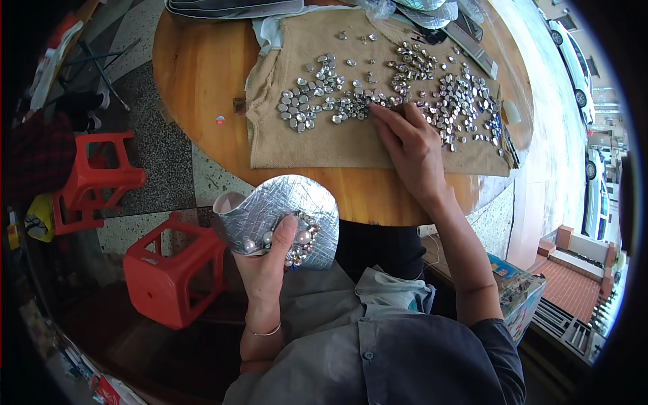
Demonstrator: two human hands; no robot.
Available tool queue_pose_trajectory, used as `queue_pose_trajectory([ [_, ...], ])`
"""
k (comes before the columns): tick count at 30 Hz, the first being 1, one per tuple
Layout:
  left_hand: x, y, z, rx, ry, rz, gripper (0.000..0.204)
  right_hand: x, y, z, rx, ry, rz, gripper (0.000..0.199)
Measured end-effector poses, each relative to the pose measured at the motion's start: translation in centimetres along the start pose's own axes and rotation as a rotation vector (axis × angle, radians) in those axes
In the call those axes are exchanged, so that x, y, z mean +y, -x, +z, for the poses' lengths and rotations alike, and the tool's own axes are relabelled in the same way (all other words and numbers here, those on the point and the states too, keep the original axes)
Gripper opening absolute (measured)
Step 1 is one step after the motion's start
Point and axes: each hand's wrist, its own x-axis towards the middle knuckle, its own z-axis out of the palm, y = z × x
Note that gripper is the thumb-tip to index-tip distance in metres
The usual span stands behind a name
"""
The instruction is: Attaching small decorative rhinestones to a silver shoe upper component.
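My left hand [264,263] grips a silver foil-covered heart-shaped piece [283,210] below the table's near edge; pearls and small gems [300,241] are set along its lower rim under my thumb. My right hand [410,145] reaches onto a beige cloth [317,145] spread on the round wooden table [196,74]. Its fingertips press among several loose silver rhinestones [354,106] scattered over the cloth. Whether a stone is pinched between the fingers is hidden.
Two red plastic stools [169,270] [94,177] stand on the speckled floor to my left. Foil sheets and flat packs [432,13] lie at the table's far side. A printed box [518,291] sits low on my right.
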Motion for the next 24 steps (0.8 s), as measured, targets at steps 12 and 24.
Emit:
queue_pose_trajectory([
  [12, 0.9, 1.2, 2.9, -0.037, 0.144, -0.182, 0.027, -7.7, 5.4, -3.4, 0.008, -0.3, -0.051, 0.034],
  [24, 4.1, 6.1, 3.7, -0.11, 0.233, 0.002, 0.025, -10.7, 8.3, -5.7, 0.072, -0.418, -0.197, 0.037],
])
